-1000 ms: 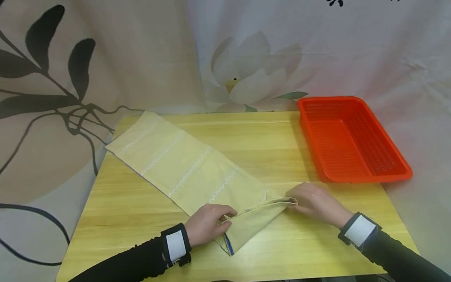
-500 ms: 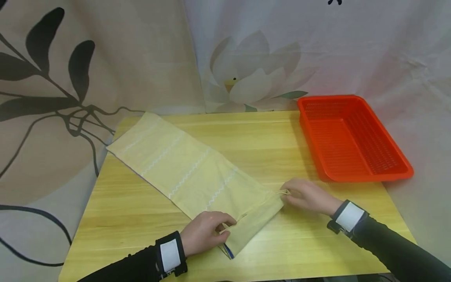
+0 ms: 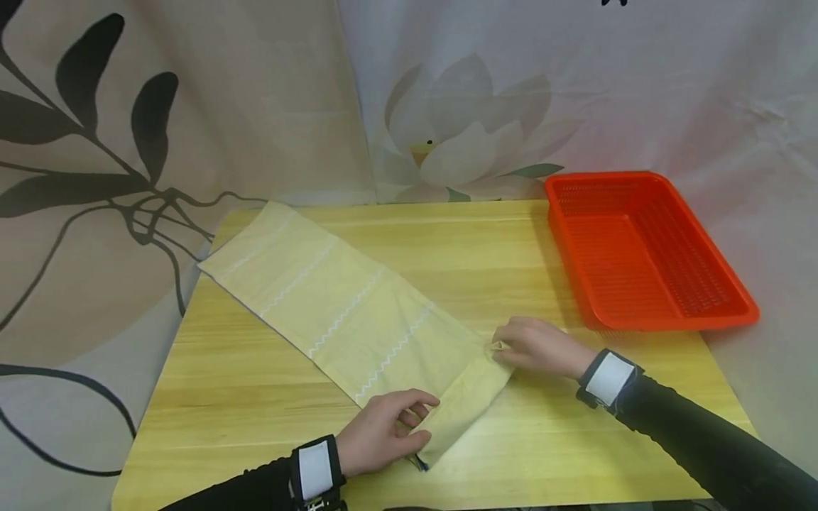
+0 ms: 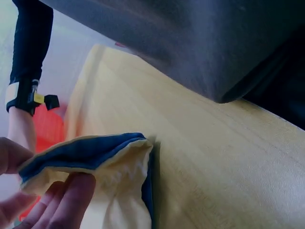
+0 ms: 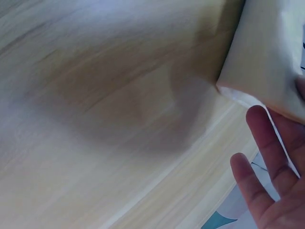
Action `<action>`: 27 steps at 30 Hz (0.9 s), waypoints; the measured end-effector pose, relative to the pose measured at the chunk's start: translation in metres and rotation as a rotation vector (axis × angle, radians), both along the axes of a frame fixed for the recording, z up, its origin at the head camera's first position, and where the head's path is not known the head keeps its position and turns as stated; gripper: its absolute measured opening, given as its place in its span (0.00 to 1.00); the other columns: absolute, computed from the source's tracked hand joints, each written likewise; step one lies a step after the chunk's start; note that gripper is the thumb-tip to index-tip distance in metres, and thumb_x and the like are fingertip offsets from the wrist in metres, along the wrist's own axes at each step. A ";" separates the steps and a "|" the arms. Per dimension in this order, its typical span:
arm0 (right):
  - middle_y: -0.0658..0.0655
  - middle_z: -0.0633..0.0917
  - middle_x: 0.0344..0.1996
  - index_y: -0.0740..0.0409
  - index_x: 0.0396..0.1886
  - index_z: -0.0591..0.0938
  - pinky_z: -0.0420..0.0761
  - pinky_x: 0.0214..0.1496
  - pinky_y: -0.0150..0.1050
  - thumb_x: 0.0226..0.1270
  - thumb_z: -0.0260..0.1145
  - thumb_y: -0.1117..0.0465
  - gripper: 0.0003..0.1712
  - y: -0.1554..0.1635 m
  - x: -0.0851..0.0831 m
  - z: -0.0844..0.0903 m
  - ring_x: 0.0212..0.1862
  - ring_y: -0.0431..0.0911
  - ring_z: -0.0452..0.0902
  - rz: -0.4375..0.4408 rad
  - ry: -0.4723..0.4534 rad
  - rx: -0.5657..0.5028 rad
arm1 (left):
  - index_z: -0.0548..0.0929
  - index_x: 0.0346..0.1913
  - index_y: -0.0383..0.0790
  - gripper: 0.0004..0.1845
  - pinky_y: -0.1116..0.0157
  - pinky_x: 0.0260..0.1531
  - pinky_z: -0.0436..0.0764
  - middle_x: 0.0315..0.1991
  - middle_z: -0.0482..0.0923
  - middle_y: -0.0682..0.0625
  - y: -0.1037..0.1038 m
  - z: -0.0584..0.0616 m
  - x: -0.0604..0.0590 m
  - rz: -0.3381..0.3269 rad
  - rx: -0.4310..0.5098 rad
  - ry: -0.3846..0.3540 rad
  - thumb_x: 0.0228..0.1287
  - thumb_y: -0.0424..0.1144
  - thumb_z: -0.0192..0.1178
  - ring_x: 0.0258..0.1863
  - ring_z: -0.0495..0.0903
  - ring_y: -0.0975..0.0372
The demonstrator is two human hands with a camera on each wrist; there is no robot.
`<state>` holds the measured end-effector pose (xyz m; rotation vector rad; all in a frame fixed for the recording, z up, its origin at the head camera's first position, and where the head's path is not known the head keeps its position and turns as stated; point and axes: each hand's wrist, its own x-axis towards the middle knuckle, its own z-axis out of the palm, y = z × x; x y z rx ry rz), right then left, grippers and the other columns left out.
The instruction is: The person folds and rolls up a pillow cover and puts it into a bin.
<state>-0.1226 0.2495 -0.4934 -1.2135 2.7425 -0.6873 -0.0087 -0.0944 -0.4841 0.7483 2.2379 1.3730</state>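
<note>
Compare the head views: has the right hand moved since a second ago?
Yes. The right hand has moved left and away from the table's near edge, taking the yellow cloth's corner with it.

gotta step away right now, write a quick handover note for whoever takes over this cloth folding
Left hand: pinches the near corner of the yellow cloth, by the blue lining.
Right hand: pinches the cloth's right-hand corner, low over the wooden table.
The cloth lies as a long folded strip running diagonally from the table's far left to the near middle.
The red basket sits at the far right with nothing in it.
Done: cloth folded lengthwise into a strip; the near end looks newly started.
Left, probably: fold the strip shorter, then perhaps put it in the basket.
</note>
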 end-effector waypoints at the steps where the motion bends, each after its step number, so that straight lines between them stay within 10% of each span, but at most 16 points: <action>1: 0.39 0.79 0.29 0.47 0.40 0.88 0.77 0.34 0.33 0.70 0.76 0.57 0.04 0.000 0.000 0.000 0.33 0.34 0.72 -0.003 -0.002 0.003 | 0.83 0.65 0.41 0.20 0.72 0.40 0.86 0.49 0.88 0.44 0.000 -0.001 0.000 0.003 -0.008 -0.004 0.72 0.33 0.68 0.38 0.85 0.71; 7: 0.40 0.77 0.28 0.46 0.40 0.86 0.75 0.33 0.34 0.72 0.75 0.56 0.04 -0.003 -0.001 0.001 0.32 0.35 0.71 -0.008 0.006 0.043 | 0.80 0.69 0.44 0.25 0.76 0.23 0.77 0.43 0.86 0.48 0.004 -0.004 0.004 -0.042 0.020 -0.019 0.71 0.29 0.66 0.16 0.70 0.80; 14: 0.39 0.70 0.23 0.44 0.36 0.81 0.70 0.31 0.32 0.72 0.75 0.53 0.09 -0.009 -0.006 -0.009 0.27 0.36 0.66 0.024 0.074 0.100 | 0.77 0.72 0.45 0.26 0.77 0.19 0.76 0.44 0.82 0.53 0.003 -0.013 0.006 -0.057 0.000 -0.113 0.74 0.29 0.64 0.15 0.82 0.72; 27: 0.41 0.80 0.31 0.53 0.58 0.89 0.77 0.34 0.34 0.69 0.77 0.56 0.20 0.011 0.001 -0.007 0.33 0.35 0.71 -0.096 -0.025 0.039 | 0.81 0.67 0.41 0.24 0.75 0.30 0.80 0.40 0.85 0.50 -0.004 -0.023 0.002 0.000 -0.151 0.094 0.70 0.32 0.70 0.21 0.75 0.79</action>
